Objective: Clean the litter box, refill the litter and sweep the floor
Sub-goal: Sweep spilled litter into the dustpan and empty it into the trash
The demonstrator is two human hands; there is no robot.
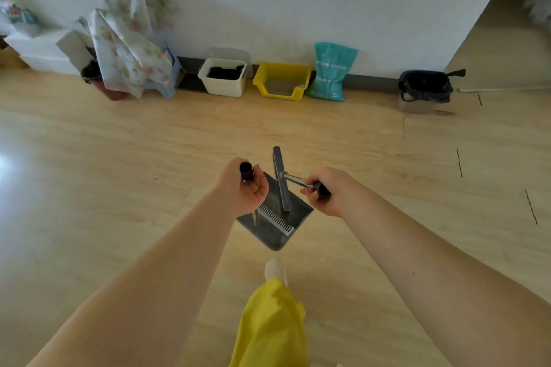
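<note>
Dustpan (275, 229) handle mostly hidden behind left hand (246, 188); litter box (281, 80) contents too small to tell.

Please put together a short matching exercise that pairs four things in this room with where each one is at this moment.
Things:
1. litter box
2. teal bag
3. dustpan
4. broom

Places:
A. its handle gripped in the left hand
B. against the wall, between the white bin and the teal bag
C. its handle gripped in the right hand
D. leaning on the wall, just right of the yellow tray

Pairs: 1-B, 2-D, 3-A, 4-C
</note>
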